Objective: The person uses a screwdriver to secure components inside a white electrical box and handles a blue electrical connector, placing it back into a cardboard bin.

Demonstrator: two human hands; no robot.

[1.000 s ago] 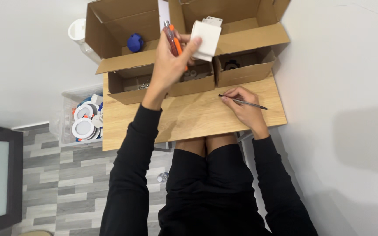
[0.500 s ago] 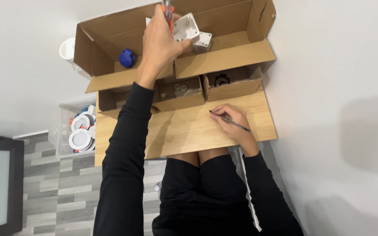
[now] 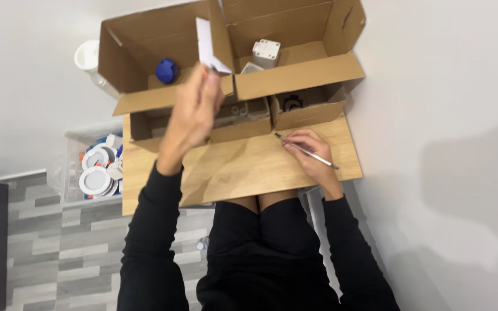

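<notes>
Left hand [image 3: 194,109] is up over the box [image 3: 295,78], pinching a white card [image 3: 206,46], not dropped in yet. Right hand [image 3: 309,151] grips a pen [image 3: 306,151] near the desk's [image 3: 243,170] far edge.

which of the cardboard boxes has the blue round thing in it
The big open cardboard box at the back left: the blue round object sits on its floor. The big box to its right holds white square pieces instead.

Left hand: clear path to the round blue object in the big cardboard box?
Probably yes: the left hand is raised just beside the round blue object, the cardboard box is open-topped, but the fingers already hold a white piece.
</notes>
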